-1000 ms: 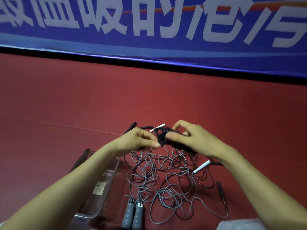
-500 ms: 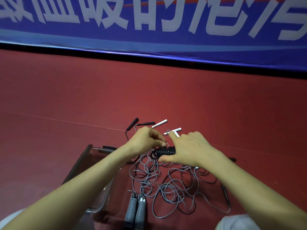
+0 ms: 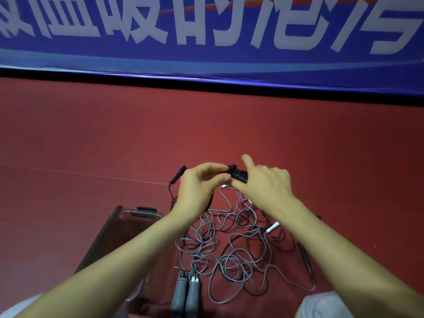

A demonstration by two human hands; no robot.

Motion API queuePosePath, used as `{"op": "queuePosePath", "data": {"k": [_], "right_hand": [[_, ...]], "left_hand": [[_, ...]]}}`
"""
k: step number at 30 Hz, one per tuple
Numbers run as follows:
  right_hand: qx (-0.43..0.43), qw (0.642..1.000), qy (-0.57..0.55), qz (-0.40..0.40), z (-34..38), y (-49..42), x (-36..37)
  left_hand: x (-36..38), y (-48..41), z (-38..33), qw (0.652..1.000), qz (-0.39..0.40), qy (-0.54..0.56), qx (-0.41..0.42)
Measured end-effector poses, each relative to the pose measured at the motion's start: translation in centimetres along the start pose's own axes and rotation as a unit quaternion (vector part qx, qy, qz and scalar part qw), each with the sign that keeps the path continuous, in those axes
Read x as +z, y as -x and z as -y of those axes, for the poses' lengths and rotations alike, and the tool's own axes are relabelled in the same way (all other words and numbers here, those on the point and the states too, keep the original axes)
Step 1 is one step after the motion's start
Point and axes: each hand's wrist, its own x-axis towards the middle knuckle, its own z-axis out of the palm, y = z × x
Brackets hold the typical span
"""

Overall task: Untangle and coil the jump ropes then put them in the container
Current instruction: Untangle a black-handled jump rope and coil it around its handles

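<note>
Both hands meet at approx 12 o'clock of the rope pile, lifted above the red floor (image 3: 91, 145). The L hand (image 3: 199, 189) has its fingers curled, thumb and fingertips pinching the left end of a black coiled rope (image 3: 239, 176). The R hand (image 3: 266, 187) clamps the same coil from the right w/ thumb under and fingers over, index finger sticking up free. So the coil is gripped between the two hands, a tight short bundle of black turns, off the floor.

Below the hands the grey rope (image 3: 229, 249) lies loose in a tangle of loops on the floor. Its two grey handles (image 3: 185, 292) lie side by side, touching, at 7 o'clock of the tangle. A white-tipped handle (image 3: 273, 226) lies at 2 o'clock in the tangle, and a thin black handle (image 3: 305, 255) at 3 o'clock, partly under the R forearm. Another black handle (image 3: 177, 177) lies at 11 o'clock, just left of the L hand, its cord running down behind the wrist; which rope it belongs to I can't tell.

The clear container (image 3: 137, 213) sits at 9 o'clock of the tangle, mostly hidden by the L forearm, w/ a black latch on its far rim. No rope shows in the part that's visible.

A blue banner (image 3: 206, 65) w/ big white characters runs along the far edge at 12 o'clock.
</note>
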Motion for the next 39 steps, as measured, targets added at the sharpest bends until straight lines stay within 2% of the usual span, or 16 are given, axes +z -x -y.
{"op": "queuePosePath", "data": {"k": [6, 13, 22, 28, 32, 39], "right_hand": [[-0.027, 0.999, -0.019, -0.042, -0.2, 0.3, 0.3], [-0.05, 0.997, -0.036, -0.053, -0.4, 0.7, -0.2], [-0.058, 0.99, -0.125, -0.013, -0.2, 0.6, 0.0], [-0.015, 0.959, -0.282, -0.01, 0.8, 0.8, -0.2], [-0.014, 0.947, -0.32, -0.015, 1.5, 1.0, -0.1], [-0.013, 0.948, -0.319, -0.013, 2.2, 1.3, 0.5]], "left_hand": [[-0.4, -0.1, -0.5, 0.994, -0.002, 0.092, -0.05], [-1.0, -0.5, -0.4, 0.991, 0.026, 0.083, -0.1], [-1.4, -0.2, -0.1, 0.998, 0.001, 0.056, -0.035], [-1.1, -0.3, 0.1, 0.997, -0.045, 0.054, -0.021], [-0.8, -0.4, -0.1, 0.99, -0.069, 0.122, -0.028], [-0.6, -0.4, 0.3, 0.974, -0.093, 0.195, -0.069]]}}
